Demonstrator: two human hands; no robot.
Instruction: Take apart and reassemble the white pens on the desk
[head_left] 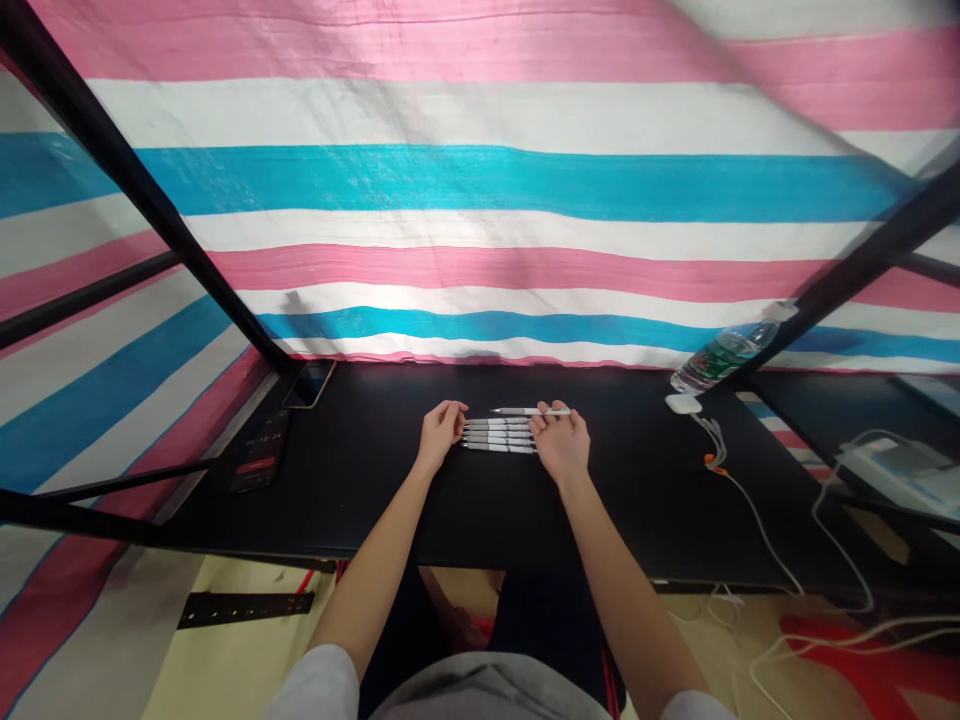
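Several white-and-grey pens lie side by side in a neat row on the black tabletop, between my two hands. My left hand is at the row's left end, fingers curled together against the pen ends; whether it grips any of them is hidden. My right hand is closed on a single pen, which lies crosswise just beyond the row and parallel to it. The lower part of that hand covers the right ends of the row.
On the left are a dark phone and another phone with a lit timer. A water bottle leans at the back right, near a white charger with cables. Black frame bars and a striped sheet enclose the table.
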